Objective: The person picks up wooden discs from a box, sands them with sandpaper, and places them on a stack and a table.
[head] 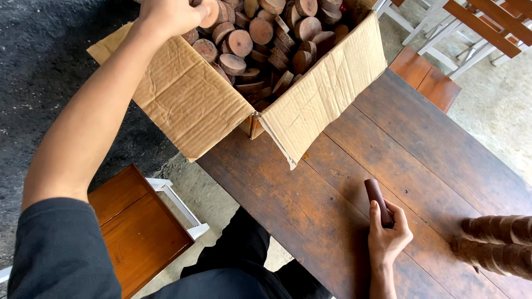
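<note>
Left hand point(172, 15) closes around one round wooden disc point(210, 14) over the cardboard box point(188, 94); we lift it straight up so the pile stays calm. Our right hand point(388, 235) grips a dark wooden stick point(378, 200) on the table point(310, 210), which we keep steady.

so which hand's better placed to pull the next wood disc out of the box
Left. The left hand already grips a wood disc over the cardboard box; the right hand holds a dark cylinder on the table.

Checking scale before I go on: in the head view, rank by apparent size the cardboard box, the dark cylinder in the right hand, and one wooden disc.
1. cardboard box
2. dark cylinder
3. wooden disc; close to the cylinder, and farther from the camera, so unsure.
</note>
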